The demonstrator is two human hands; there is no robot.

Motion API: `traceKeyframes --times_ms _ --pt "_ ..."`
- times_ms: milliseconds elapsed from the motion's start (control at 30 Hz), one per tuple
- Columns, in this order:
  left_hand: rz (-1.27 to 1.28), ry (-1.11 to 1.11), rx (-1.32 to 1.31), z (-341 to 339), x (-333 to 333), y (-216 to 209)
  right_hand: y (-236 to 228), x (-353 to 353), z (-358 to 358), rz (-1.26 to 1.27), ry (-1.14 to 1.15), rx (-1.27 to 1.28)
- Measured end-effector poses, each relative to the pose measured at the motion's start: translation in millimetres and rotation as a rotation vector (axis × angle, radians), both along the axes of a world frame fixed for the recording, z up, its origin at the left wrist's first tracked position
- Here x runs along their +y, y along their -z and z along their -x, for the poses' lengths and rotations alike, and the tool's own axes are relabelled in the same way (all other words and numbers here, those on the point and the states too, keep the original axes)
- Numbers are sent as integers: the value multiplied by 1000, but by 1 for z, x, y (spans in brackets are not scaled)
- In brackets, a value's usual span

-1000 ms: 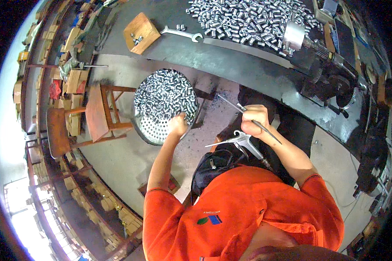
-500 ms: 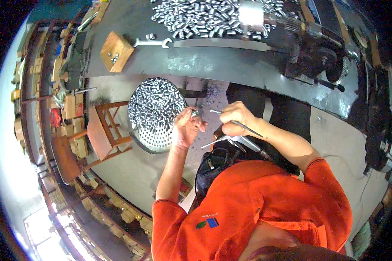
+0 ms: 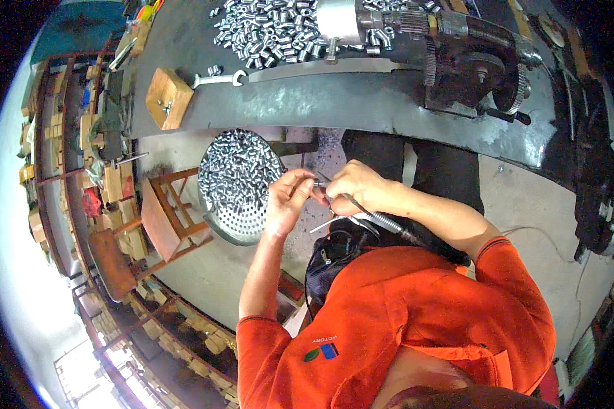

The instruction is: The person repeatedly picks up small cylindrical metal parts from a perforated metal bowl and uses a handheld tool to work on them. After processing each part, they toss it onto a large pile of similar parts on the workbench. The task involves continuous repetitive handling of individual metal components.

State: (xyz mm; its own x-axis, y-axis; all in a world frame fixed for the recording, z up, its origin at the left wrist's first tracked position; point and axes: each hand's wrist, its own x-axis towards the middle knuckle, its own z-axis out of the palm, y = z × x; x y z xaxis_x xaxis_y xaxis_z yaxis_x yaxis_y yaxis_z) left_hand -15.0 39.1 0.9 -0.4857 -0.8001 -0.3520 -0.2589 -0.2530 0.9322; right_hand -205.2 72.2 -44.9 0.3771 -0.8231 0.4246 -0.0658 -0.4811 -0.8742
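My left hand (image 3: pixel 286 200) pinches a small shiny metal sleeve (image 3: pixel 318 183) between thumb and fingertips, in front of my body. Close against it, my right hand (image 3: pixel 359 187) is closed round a slim dark-handled hand tool (image 3: pixel 353 202). The tool's tip points at the sleeve; fingers partly hide where the two meet, so I cannot tell how far it reaches in. Beyond my left hand, a round perforated metal basket (image 3: pixel 242 228) holds many loose metal sleeves (image 3: pixel 239 167). Below my right hand lies an air gun with a thin nozzle (image 3: pixel 326 223) and a ribbed hose (image 3: pixel 391 227).
On the dark metal bench (image 3: pixel 286 99) are a heap of sleeves (image 3: pixel 273 31), an open-end wrench (image 3: pixel 220 78), a wooden box (image 3: pixel 168 99) and a geared machine (image 3: pixel 474 71). A wooden stool (image 3: pixel 162 221) stands left of the basket, near loaded shelves (image 3: pixel 65 123). A black bag (image 3: pixel 331 262) rests against me.
My right hand has moved left with the tool, closing the gap to the sleeve. My left fingers have drawn together round the sleeve. The view has shifted slightly.
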Motion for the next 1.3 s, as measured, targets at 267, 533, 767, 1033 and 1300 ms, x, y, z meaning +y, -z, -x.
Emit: traceKeyframes --times_ms 267,533,767,1033,1300 --pt "-70 -19 68 8 -3 -9 5 -6 0 36 6 -66" --pt "709 28 -450 -13 -26 -11 -25 -7 18 127 96 -261" --pt "897 78 -580 -8 -23 -5 -20 -2 14 25 35 -328" --pt "1006 198 -538 14 -17 -1 -16 -4 8 35 15 -123" --pt "1107 1 -613 40 -125 -45 -16 -6 22 452 324 -194"
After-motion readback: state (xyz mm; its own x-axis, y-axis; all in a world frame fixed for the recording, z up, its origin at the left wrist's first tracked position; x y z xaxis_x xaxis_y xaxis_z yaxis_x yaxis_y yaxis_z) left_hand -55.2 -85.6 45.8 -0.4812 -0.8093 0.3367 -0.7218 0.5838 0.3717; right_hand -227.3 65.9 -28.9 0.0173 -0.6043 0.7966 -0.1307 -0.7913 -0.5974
